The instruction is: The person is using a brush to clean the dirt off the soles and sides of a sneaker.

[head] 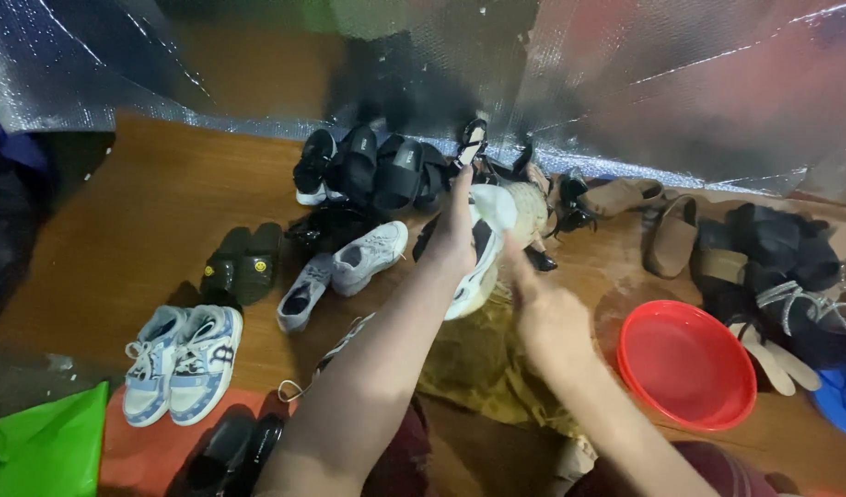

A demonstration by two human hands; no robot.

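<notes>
Fingers (462, 198) of left hand (455, 235) curled around white shoe (483, 262), raised over olive cloth (478, 364) on floor (147, 198) for access; right hand (543, 308) fingers extended against its side, beside red basin (685, 364).

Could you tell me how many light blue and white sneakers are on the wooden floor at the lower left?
2: one sneaker at the outer left, the second sneaker pressed against its right side, both pointing toward the green bag. None seems hidden there.
</notes>
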